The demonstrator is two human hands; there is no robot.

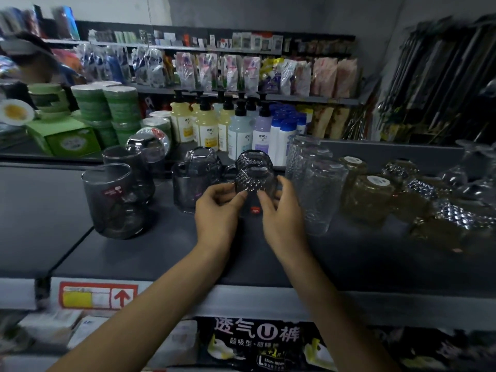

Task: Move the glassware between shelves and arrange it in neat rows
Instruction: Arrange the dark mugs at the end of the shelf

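A dark smoky textured glass (253, 177) stands upside down on the grey shelf (166, 251), with a second like it just behind. My left hand (218, 208) pinches its left side and my right hand (279, 208) grips its right side. Left of it stand smooth smoky glasses (194, 181), and two larger smoky tumblers (115, 200) sit further left. To the right are tall clear dimpled glasses (316, 189), amber glasses (367, 197) and faceted glasses (442, 213).
Pump bottles (230, 127) and green boxes (72, 138) fill the lower shelf behind. Stemmed glasses (469, 167) stand at far right. A price tag (98, 295) marks the shelf's front edge, with packaged goods (255, 342) below. A person (35, 63) stands at far left.
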